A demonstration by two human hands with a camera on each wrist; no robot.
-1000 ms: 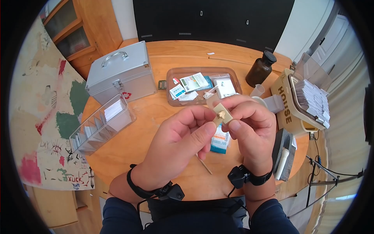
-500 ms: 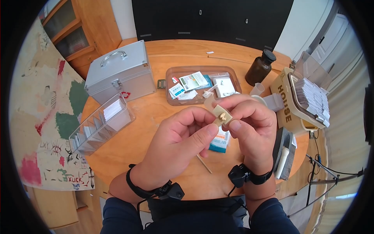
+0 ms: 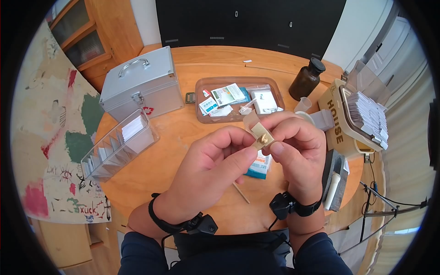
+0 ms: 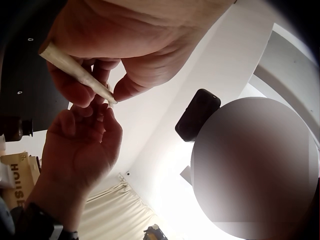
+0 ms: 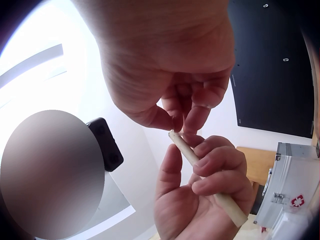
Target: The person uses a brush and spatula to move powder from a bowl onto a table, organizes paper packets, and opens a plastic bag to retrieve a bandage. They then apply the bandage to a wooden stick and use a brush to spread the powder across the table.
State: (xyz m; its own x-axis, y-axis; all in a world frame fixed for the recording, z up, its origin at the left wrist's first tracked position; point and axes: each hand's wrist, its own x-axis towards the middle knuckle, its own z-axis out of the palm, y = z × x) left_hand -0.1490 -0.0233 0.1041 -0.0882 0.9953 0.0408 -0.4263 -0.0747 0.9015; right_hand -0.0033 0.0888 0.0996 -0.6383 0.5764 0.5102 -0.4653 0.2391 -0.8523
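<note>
Both hands meet in front of me over the table, holding a small beige adhesive patch [image 3: 259, 129] with a golden-brown lump [image 3: 263, 139] on it. A clear film [image 3: 250, 120] sticks up from its far edge. The left hand [image 3: 208, 165] pinches the patch's near left part between thumb and forefinger. Its other fingers curl round a pale, tapered stick [image 5: 231, 210], whose end shows below the hand in the head view. The right hand [image 3: 298, 151] pinches the patch's right edge. Under the hands lies a white and blue packet [image 3: 259, 167], partly hidden.
Behind the hands, a brown tray [image 3: 201, 118] bears several packets. At left stand a silver first-aid case [image 3: 142, 89] and a clear divided holder [image 3: 98, 172]. Toward the right are a brown bottle [image 3: 305, 81], a beige HOUSE box [image 3: 332, 121] and a grey block [image 3: 337, 183] with a white-handled tool.
The left thumb has slid slightly right on the patch, and the patch has shifted a little down and right with the lump. The right hand has hardly moved.
</note>
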